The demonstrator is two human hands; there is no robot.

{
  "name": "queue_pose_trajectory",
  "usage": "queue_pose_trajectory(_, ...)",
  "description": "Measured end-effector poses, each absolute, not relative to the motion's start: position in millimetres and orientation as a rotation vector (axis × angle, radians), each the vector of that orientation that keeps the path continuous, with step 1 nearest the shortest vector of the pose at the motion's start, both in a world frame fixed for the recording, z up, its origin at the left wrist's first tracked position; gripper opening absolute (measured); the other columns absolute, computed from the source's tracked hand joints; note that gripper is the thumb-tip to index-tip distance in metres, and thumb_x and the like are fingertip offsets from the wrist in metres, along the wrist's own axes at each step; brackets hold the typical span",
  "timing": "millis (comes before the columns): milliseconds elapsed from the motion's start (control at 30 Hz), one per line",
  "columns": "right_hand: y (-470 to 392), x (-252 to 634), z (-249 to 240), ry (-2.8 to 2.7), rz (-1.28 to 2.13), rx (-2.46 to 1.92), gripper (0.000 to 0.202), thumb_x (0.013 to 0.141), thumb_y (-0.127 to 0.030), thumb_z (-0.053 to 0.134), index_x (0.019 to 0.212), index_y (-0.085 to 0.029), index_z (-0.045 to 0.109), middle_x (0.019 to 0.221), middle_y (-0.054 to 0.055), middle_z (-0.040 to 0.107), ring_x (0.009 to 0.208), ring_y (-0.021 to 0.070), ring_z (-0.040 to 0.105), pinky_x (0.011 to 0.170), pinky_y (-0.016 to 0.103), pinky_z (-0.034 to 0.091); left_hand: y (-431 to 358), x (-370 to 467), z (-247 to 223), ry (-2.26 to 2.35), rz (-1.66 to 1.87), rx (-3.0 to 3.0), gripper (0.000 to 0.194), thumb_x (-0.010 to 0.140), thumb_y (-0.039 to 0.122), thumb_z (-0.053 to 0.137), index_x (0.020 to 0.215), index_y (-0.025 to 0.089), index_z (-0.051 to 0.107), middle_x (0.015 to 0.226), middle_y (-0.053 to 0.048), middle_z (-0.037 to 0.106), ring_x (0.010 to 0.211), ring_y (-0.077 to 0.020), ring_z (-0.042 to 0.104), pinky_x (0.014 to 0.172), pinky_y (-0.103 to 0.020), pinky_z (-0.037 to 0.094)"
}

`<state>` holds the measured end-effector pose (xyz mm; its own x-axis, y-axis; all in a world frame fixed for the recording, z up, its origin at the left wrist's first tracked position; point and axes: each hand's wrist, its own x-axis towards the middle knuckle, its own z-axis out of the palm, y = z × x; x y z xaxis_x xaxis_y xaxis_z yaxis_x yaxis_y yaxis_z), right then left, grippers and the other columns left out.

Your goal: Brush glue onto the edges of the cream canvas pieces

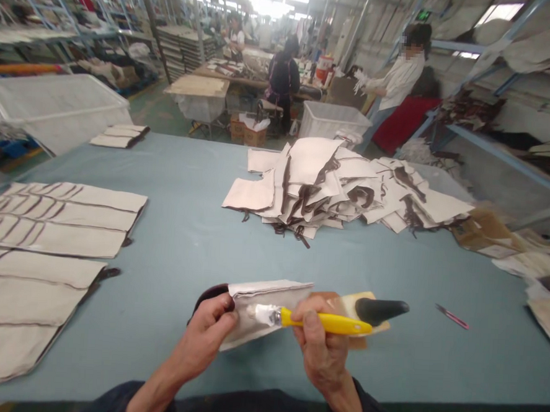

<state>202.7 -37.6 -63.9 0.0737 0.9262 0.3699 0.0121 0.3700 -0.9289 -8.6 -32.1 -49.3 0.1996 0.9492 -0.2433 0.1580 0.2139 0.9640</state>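
Note:
My left hand pinches the dark-trimmed edge of a cream fabric piece, held just above the table. My right hand is closed round the yellow handle of a brush. The brush's whitish head points left and reaches over the inside of the fabric piece; I cannot tell whether it touches. Behind the right hand shows a black handle with a yellow and brown flat part beneath; whether the hand holds this too is unclear.
A heap of cream fabric pieces with dark trim lies at the far middle. Overlapping stacked pieces lie at left, a smaller stack behind. Pink-handled thread snips lie at right, near a cardboard box. Other people work beyond the table.

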Motion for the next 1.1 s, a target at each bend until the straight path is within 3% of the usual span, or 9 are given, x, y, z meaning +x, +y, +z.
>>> queue_pose_trajectory(100,-26,192,-62,-1.455,0.756,-0.97,0.033,0.109,-0.04,0.051,0.088,-0.021,0.069,0.06,-0.003,0.055,0.048,0.0114,0.05,0.048,0.023,0.043,-30,-6,-37,1.205,0.816,1.157,0.028,0.08,0.036,0.059,0.088,0.016,0.076,0.074,-0.002,0.07,0.074,-0.0187,0.061,0.07,-0.026,0.049)
queue_pose_trajectory(300,-11,195,-45,-1.627,0.469,-1.013,0.03,0.108,-0.034,0.05,0.087,-0.023,0.068,0.054,-0.005,0.053,0.043,0.0117,0.05,0.046,0.023,0.042,-33,-3,-39,1.194,0.847,0.852,0.027,0.07,0.037,0.065,0.086,0.016,0.073,0.068,0.001,0.065,0.062,-0.0137,0.055,0.057,-0.022,0.042)
queue_pose_trajectory(500,-16,186,-33,-1.765,0.368,-0.827,0.028,0.108,-0.027,0.048,0.086,-0.024,0.065,0.068,-0.001,0.07,0.058,0.0137,0.066,0.059,0.025,0.053,-35,-11,-44,1.11,0.871,0.735,0.029,0.065,0.031,0.069,0.089,0.015,0.074,0.066,0.001,0.066,0.062,-0.0139,0.057,0.058,-0.021,0.044)
queue_pose_trajectory(667,-14,180,-33,-1.783,0.238,-0.859,0.028,0.108,-0.023,0.048,0.085,-0.024,0.063,0.067,-0.002,0.069,0.057,0.0131,0.065,0.059,0.023,0.052,-35,-14,-43,1.092,0.887,0.691,0.033,0.066,0.033,0.072,0.093,0.015,0.076,0.069,-0.001,0.069,0.066,-0.0153,0.06,0.059,-0.021,0.047)
queue_pose_trajectory(833,-18,176,-33,-1.831,0.261,-0.801,0.034,0.112,-0.032,0.043,0.085,-0.024,0.062,0.067,-0.001,0.069,0.057,0.0135,0.066,0.06,0.024,0.054,-36,-13,-42,1.081,0.909,0.655,0.032,0.064,0.03,0.073,0.092,0.014,0.077,0.069,-0.001,0.071,0.066,-0.015,0.06,0.062,-0.022,0.048)
queue_pose_trajectory(1100,-19,200,-38,-1.845,0.142,-0.899,0.022,0.105,-0.02,0.049,0.088,-0.024,0.062,0.069,-0.001,0.07,0.057,0.0148,0.066,0.058,0.026,0.052,-38,-19,-46,1.167,0.936,0.567,0.034,0.06,0.031,0.074,0.089,0.013,0.077,0.067,-0.001,0.071,0.062,-0.0145,0.059,0.058,-0.021,0.045)
